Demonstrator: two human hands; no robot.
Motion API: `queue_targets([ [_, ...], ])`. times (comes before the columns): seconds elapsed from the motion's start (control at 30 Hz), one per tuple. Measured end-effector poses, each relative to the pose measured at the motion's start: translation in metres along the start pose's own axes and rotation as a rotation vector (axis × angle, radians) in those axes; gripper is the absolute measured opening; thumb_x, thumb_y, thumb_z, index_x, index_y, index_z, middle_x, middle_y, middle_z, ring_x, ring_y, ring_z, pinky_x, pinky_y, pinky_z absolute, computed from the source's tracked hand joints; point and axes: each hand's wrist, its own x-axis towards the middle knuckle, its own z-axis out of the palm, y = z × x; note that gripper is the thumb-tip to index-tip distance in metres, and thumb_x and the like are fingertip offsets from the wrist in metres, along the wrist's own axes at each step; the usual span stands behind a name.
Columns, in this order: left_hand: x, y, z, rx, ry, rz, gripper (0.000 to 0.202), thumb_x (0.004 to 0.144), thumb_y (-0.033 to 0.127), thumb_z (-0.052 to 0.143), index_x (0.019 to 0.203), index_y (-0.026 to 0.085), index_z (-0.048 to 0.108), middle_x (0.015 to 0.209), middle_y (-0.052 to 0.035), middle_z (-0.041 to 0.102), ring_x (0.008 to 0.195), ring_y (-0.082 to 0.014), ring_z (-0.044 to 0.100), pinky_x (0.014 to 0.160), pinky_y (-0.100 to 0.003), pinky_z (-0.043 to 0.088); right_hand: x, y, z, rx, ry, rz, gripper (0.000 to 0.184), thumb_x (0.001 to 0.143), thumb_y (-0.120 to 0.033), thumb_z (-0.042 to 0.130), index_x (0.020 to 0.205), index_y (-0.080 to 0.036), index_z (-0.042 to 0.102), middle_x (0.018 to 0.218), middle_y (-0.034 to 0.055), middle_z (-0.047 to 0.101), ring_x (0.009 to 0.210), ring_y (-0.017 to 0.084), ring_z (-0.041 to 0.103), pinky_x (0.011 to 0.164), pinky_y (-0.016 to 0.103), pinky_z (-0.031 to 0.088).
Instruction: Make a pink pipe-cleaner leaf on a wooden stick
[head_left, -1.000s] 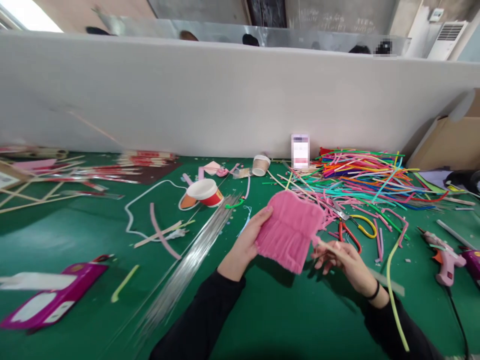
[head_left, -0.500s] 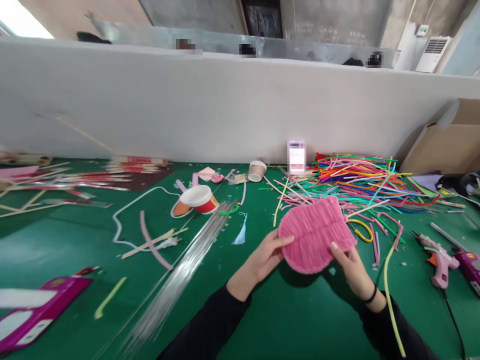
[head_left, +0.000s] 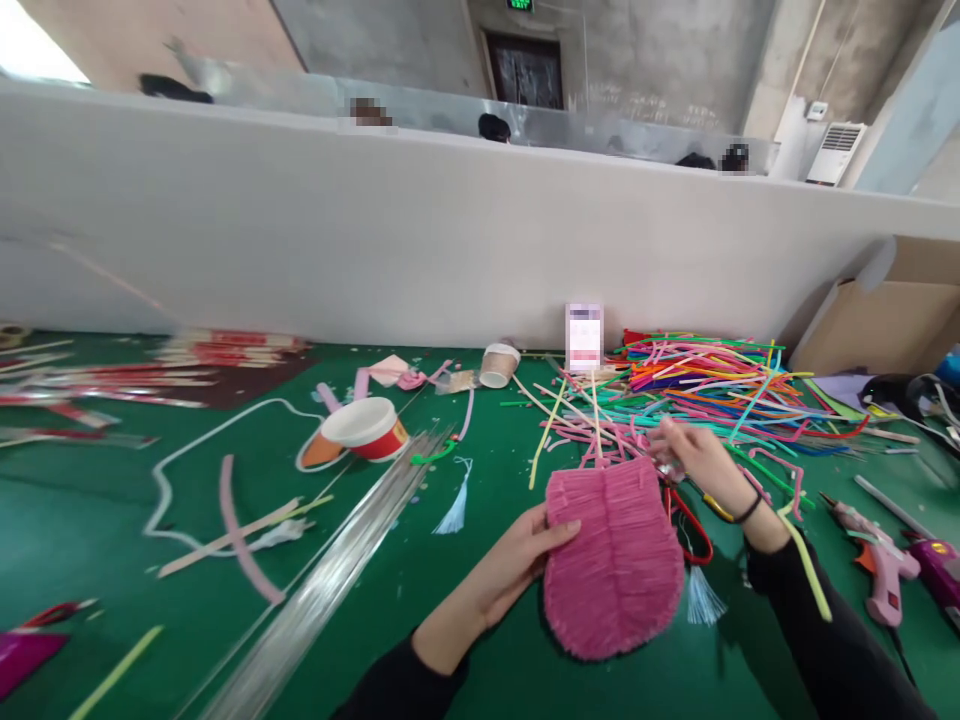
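My left hand [head_left: 517, 560] grips the left edge of a pink fan-shaped piece [head_left: 615, 560], thumb on its front and fingers behind. Rows of fuzzy pink strands cover the piece, with a ridge down its middle. A thin pale stick [head_left: 597, 415] rises from its top edge. Beyond the upper right corner of the piece is my right hand [head_left: 701, 465], its fingers curled together; a small, blurred, see-through thing shows at the fingertips. Below that hand lie a red loop [head_left: 697, 530], a yellow handle [head_left: 716, 508] and a light blue tassel [head_left: 705, 598].
Colourful pipe cleaners [head_left: 705, 370] are heaped at the back right, near a cardboard box [head_left: 855, 315]. A pink glue gun [head_left: 877, 565] lies to the right. Leftward are a bundle of thin wires [head_left: 322, 570], a paper bowl [head_left: 364, 430], a paper cup [head_left: 499, 367] and a white cord [head_left: 161, 475].
The pink piece has turned so its stick points away from me, and it sits lower. My right hand has let go of it and moved up and away. The view has shifted slightly.
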Motion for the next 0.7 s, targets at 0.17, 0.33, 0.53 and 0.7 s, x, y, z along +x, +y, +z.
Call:
queue_targets([
  [0.17, 0.000, -0.003, 0.001, 0.006, -0.032, -0.004, 0.053, 0.067, 0.036, 0.082, 0.112, 0.013, 0.067, 0.114, -0.0130, 0.071, 0.105, -0.0297, 0.066, 0.097, -0.039, 0.046, 0.085, -0.002, -0.033, -0.762, 0.394, -0.114, 0.035, 0.094, -0.022, 0.042, 0.125, -0.019, 0.058, 0.106, 0.0100, 0.067, 0.096, 0.022, 0.061, 0.085, 0.034, 0.048],
  [0.33, -0.002, -0.002, 0.005, 0.040, -0.081, 0.042, 0.049, 0.069, 0.037, 0.080, 0.111, 0.015, 0.069, 0.118, -0.0124, 0.070, 0.113, -0.0305, 0.062, 0.105, -0.042, 0.041, 0.131, 0.004, -0.028, -0.955, 0.379, -0.176, 0.039, 0.092, -0.016, 0.044, 0.127, -0.023, 0.060, 0.116, 0.0149, 0.059, 0.110, 0.028, 0.047, 0.093, 0.040, 0.040],
  [0.53, -0.002, -0.003, 0.004, 0.058, -0.098, 0.043, 0.048, 0.069, 0.038, 0.079, 0.110, 0.015, 0.070, 0.117, -0.0132, 0.070, 0.113, -0.0324, 0.061, 0.102, -0.045, 0.042, 0.140, -0.007, -0.016, -1.036, 0.325, -0.273, 0.032, 0.097, -0.025, 0.039, 0.110, -0.021, 0.068, 0.111, 0.0128, 0.064, 0.111, 0.027, 0.046, 0.094, 0.037, 0.038],
  [0.7, -0.001, -0.002, 0.004, 0.079, -0.091, 0.012, 0.051, 0.069, 0.039, 0.079, 0.113, 0.016, 0.068, 0.118, -0.0126, 0.069, 0.110, -0.0307, 0.063, 0.103, -0.043, 0.041, 0.140, -0.012, -0.043, -1.025, 0.297, -0.225, 0.039, 0.095, -0.017, 0.040, 0.130, -0.025, 0.056, 0.112, 0.0039, 0.068, 0.099, 0.018, 0.058, 0.087, 0.027, 0.044],
])
